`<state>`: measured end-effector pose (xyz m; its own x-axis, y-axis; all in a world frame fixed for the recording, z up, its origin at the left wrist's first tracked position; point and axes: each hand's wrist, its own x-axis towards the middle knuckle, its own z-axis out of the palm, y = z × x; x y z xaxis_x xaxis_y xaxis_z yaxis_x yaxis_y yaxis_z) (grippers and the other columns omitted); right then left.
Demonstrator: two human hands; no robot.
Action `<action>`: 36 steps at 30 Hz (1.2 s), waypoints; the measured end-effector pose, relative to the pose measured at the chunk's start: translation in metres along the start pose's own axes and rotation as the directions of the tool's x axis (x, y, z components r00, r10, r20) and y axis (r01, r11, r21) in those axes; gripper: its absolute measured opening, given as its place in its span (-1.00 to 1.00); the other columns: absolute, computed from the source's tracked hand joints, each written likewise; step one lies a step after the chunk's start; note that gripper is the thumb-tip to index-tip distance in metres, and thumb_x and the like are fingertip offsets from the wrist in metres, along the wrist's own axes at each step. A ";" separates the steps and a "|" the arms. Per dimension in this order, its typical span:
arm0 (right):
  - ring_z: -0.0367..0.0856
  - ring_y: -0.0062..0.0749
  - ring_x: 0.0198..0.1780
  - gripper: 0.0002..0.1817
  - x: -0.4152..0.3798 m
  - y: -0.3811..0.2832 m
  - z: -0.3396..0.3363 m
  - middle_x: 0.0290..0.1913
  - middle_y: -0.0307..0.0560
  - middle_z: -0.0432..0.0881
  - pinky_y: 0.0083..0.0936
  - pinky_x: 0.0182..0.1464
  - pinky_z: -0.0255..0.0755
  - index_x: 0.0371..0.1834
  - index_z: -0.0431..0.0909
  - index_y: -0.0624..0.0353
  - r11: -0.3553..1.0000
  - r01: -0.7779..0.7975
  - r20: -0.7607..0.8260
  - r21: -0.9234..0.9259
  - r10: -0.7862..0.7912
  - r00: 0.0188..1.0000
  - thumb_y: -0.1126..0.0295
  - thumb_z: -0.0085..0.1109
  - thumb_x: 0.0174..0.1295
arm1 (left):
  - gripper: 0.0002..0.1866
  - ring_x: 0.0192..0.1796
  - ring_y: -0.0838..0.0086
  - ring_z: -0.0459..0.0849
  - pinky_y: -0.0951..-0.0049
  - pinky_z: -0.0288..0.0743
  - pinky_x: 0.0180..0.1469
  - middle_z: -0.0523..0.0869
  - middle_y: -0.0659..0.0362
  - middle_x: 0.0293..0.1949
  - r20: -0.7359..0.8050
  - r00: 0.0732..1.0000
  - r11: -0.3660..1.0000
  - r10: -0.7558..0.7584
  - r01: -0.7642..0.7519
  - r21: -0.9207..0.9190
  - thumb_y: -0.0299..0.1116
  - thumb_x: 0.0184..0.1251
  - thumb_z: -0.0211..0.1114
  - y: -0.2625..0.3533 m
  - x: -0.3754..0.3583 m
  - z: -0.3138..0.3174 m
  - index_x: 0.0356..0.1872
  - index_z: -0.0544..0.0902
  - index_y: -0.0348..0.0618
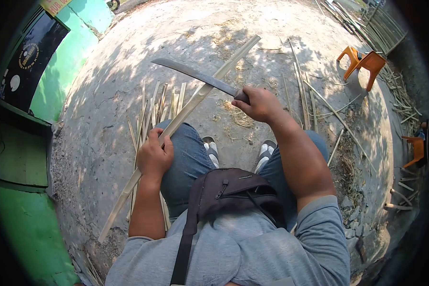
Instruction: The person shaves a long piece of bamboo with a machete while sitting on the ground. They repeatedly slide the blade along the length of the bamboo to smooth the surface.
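Observation:
My right hand [258,102] is closed round the dark handle of a machete [186,70], whose long blade points to the upper left. The blade lies across a long split bamboo strip [198,100], apparently touching it. Lower on the same strip, my left hand [156,151] grips it beside my left knee. The strip slants from the lower left up to the right, over my thigh. Beyond and below it, several narrower bamboo strips [150,107] lie on the ground by my left leg.
More long bamboo strips [333,108] lie on the concrete ground [105,157] to the right. An orange plastic chair [362,65] stands at the upper right, and another orange chair [414,150] at the right edge. A green wall [24,229] runs along the left. A black bag [238,193] rests on my lap.

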<state>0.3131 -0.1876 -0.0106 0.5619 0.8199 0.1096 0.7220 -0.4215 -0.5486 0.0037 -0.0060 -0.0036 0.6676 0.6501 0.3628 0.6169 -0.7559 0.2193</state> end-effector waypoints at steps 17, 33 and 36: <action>0.77 0.08 -0.08 -0.58 -0.004 -0.012 0.008 -0.21 0.01 0.78 -0.04 -0.04 0.60 -0.17 0.65 0.03 0.984 0.154 0.083 -0.084 -0.148 0.986 -0.09 0.45 0.24 | -0.68 -0.34 -0.16 0.79 -0.16 0.63 -0.25 0.79 -0.09 -0.41 0.014 1.000 1.000 -0.007 0.008 -0.028 -0.10 0.49 0.21 -0.001 -0.001 0.001 0.10 0.61 0.00; 0.75 0.15 -0.04 -0.56 -0.004 -0.008 0.008 -0.18 0.08 0.77 0.02 -0.02 0.58 -0.16 0.67 0.02 0.989 0.135 0.118 -0.053 -0.128 0.985 -0.12 0.44 0.23 | -0.67 -0.33 -0.16 0.78 -0.14 0.62 -0.25 0.78 -0.12 -0.40 0.009 1.000 1.000 0.015 -0.014 -0.026 -0.11 0.47 0.22 -0.002 -0.001 0.001 0.10 0.63 -0.02; 0.74 0.16 -0.05 -0.55 -0.004 -0.008 0.007 -0.18 0.09 0.77 0.03 -0.03 0.58 -0.15 0.66 0.03 0.989 0.138 0.120 -0.052 -0.131 0.984 -0.12 0.44 0.23 | -0.68 -0.33 -0.16 0.78 -0.14 0.62 -0.25 0.78 -0.11 -0.39 0.003 1.000 1.000 0.010 -0.010 -0.012 -0.11 0.47 0.22 -0.001 -0.001 0.002 0.09 0.63 -0.01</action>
<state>0.3023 -0.1845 -0.0124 0.4097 0.9087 0.0801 0.8127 -0.3237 -0.4844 0.0032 -0.0052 -0.0062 0.6750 0.6429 0.3622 0.6053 -0.7631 0.2265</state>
